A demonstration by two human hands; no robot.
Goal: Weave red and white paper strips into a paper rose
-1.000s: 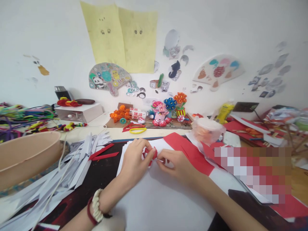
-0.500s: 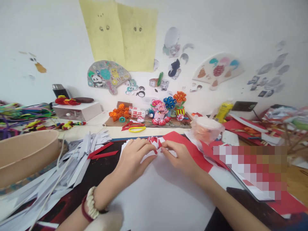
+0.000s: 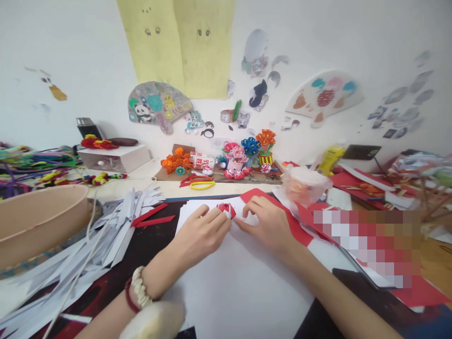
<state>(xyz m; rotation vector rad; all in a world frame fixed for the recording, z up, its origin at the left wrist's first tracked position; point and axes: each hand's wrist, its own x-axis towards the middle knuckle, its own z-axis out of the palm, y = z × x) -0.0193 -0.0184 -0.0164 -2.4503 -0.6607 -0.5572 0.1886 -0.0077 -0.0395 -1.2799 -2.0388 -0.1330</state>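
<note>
My left hand (image 3: 203, 233) and my right hand (image 3: 266, 223) meet over a white paper sheet (image 3: 233, 287) in the middle of the table. Both pinch a small red and white folded paper piece (image 3: 227, 209) between their fingertips, left fingers on its left side, right fingers on its right. The piece rests low on the sheet. A bead bracelet and a red band circle my left wrist (image 3: 137, 294). A red paper sheet (image 3: 278, 212) lies under and behind my right hand.
A heap of white paper strips (image 3: 106, 235) with two red strips (image 3: 150, 217) lies left. A tan bowl (image 3: 38, 221) stands far left. A clear plastic tub (image 3: 305, 184) sits right of my hands. Paper flowers (image 3: 247, 155), a yellow loop (image 3: 202, 185) and pipe cleaners (image 3: 31, 165) line the back.
Both hands have shifted slightly away from me and lowered the folded piece onto the sheet, still pinching it. My view has tilted a little downward.
</note>
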